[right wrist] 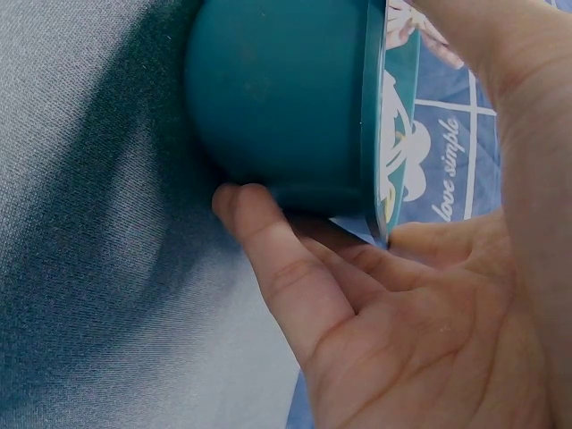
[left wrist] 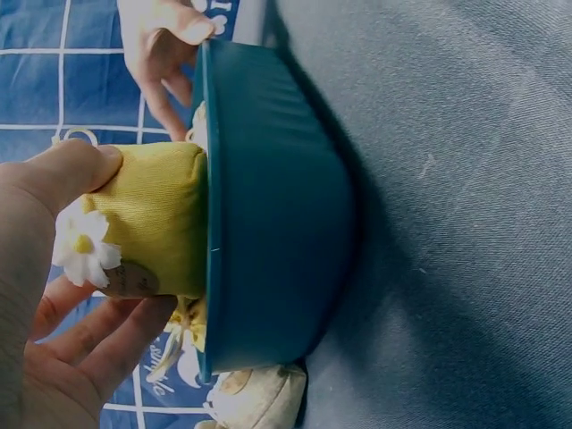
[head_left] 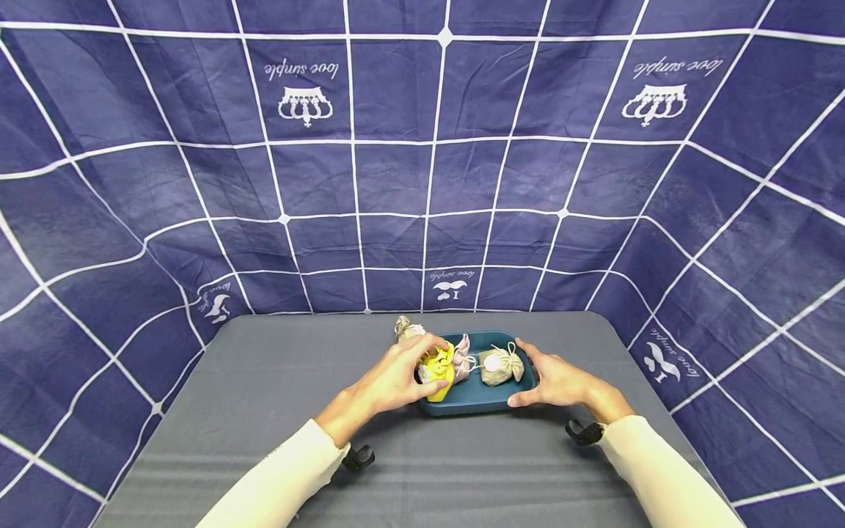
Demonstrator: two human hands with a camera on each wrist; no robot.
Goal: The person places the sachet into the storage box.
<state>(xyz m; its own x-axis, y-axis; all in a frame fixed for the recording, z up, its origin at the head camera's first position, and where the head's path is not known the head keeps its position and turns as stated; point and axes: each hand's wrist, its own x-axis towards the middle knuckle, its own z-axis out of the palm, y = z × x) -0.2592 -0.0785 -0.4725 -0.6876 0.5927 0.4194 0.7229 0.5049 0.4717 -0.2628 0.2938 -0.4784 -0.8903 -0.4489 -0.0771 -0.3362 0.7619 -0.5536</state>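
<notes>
My left hand (head_left: 399,370) grips a yellow drawstring pouch (left wrist: 161,210) between thumb and fingers at the left end of a teal plastic tub (head_left: 475,405). A white daisy decorates the pouch, which the left wrist view shows at the tub's rim. Around the tub's right end, my right hand (head_left: 557,378) holds its wall, thumb towards the front and fingers towards the back. Inside the tub, a pale pink pouch (head_left: 463,359) leans beside the yellow one, and a beige pouch (head_left: 499,367) with a tied neck lies to the right.
Another beige pouch (head_left: 408,329) is outside the tub, behind my left hand; the left wrist view shows it against the tub wall. A grey cloth-covered table (head_left: 264,396) lies underneath. Navy curtains (head_left: 396,176) with white grid lines enclose the back and sides.
</notes>
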